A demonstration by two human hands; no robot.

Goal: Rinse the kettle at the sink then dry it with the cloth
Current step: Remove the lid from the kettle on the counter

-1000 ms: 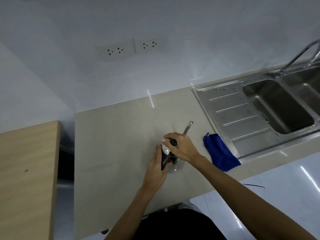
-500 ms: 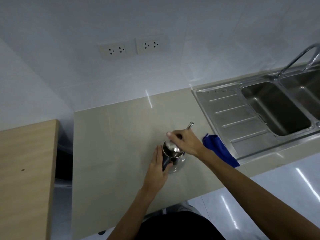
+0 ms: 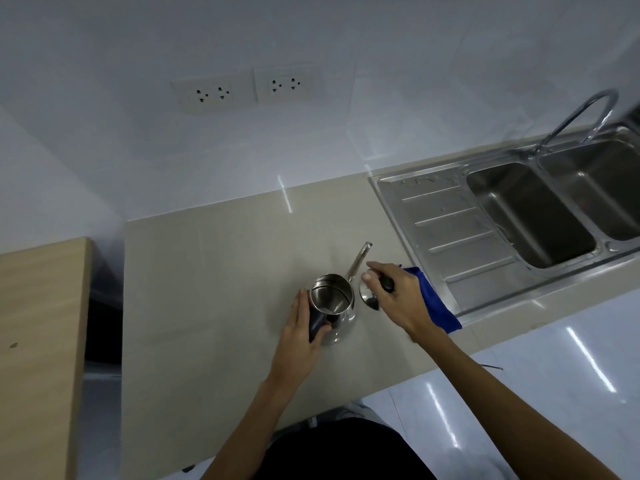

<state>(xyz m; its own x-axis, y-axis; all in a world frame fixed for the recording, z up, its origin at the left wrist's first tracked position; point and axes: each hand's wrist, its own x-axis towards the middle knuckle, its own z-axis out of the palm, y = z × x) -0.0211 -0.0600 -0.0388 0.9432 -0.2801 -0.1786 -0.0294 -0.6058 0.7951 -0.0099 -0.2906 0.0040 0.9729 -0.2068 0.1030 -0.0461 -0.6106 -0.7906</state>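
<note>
Your left hand (image 3: 299,332) is wrapped around the dark handle of the steel kettle (image 3: 333,306), which stands open on the beige counter (image 3: 207,289), well to the left of the sink (image 3: 530,216). Your right hand (image 3: 398,299) pinches the lid (image 3: 370,296) by its black knob, tilted and low just beside the kettle. The blue cloth (image 3: 438,306) lies partly under your right wrist, at the edge of the drainboard (image 3: 460,237). If you set the lid down on its rim, it can roll toward the counter's front edge. The long thin spout (image 3: 360,259) points toward the sink, so a careless swing across could catch your right hand or the tap (image 3: 585,116). Dragging your wrist may pull the cloth off the counter.
</note>
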